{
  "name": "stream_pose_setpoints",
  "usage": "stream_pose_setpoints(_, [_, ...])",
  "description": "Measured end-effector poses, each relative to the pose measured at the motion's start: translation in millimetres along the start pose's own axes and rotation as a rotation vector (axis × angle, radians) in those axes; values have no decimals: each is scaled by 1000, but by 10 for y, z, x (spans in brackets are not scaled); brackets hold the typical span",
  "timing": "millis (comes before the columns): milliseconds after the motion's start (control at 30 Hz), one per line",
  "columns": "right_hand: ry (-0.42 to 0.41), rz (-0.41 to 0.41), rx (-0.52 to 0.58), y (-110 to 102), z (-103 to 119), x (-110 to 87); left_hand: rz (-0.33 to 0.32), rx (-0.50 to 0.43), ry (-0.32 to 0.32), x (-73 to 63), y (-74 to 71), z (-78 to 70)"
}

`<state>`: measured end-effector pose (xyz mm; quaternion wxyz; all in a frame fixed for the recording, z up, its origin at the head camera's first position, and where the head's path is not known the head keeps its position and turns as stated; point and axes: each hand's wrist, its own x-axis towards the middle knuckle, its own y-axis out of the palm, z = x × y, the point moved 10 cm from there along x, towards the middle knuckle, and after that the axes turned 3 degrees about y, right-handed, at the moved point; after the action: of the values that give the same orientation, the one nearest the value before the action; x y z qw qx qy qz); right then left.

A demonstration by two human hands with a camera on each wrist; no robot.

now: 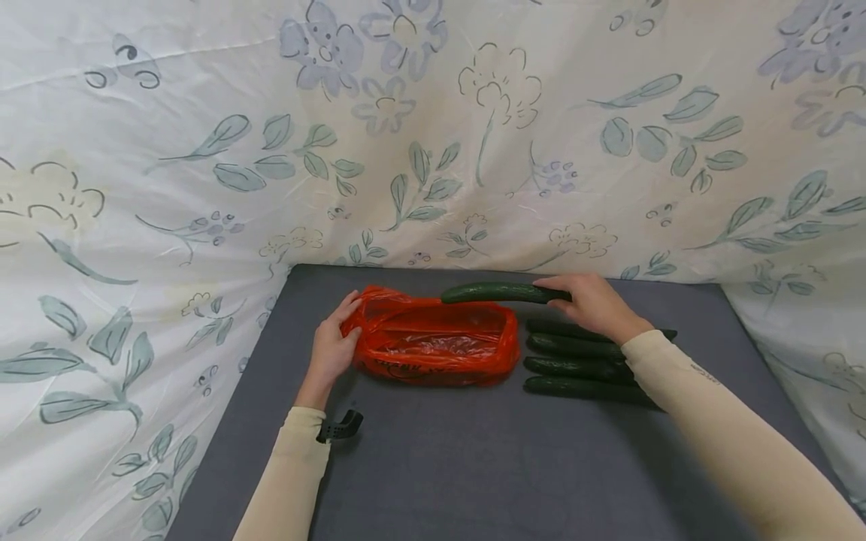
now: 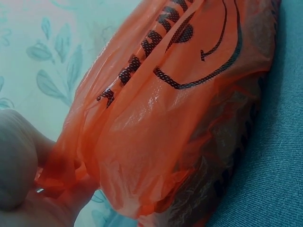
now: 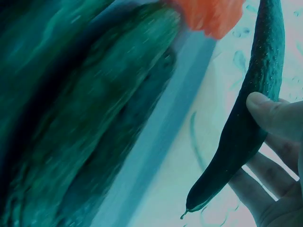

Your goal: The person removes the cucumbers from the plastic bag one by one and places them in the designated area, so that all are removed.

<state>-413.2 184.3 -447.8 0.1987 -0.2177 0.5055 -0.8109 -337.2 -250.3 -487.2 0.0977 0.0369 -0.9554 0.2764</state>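
In the head view a red plastic bag [image 1: 433, 368] lies with its mouth spread wide. My left hand [image 1: 333, 347] grips the bag's left end; the left wrist view shows thin red plastic pinched between thumb and fingers [image 2: 80, 194]. With my right hand [image 1: 595, 304] I hold a long dark green cucumber [image 1: 490, 292], raised near the bag's far right rim. The right wrist view has my thumb on one side of this cucumber [image 3: 241, 127] and fingers on the other. Several more cucumbers [image 1: 575, 367] lie side by side under my right forearm.
A dark grey cloth [image 1: 460, 466] covers the table. White floral fabric [image 1: 433, 150] hangs behind the table's far edge and along both sides. A black band [image 1: 341, 426] is on the left wrist.
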Motion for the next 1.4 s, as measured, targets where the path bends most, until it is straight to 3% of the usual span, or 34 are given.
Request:
stream_pose_setpoints(633, [59, -35, -66, -202, -491, -347, -10, -5, -4, 9, 8, -18])
stream_pose_setpoints(1400, [161, 53, -114, -187, -1104, -763, -11, -66, 0, 17, -4, 14])
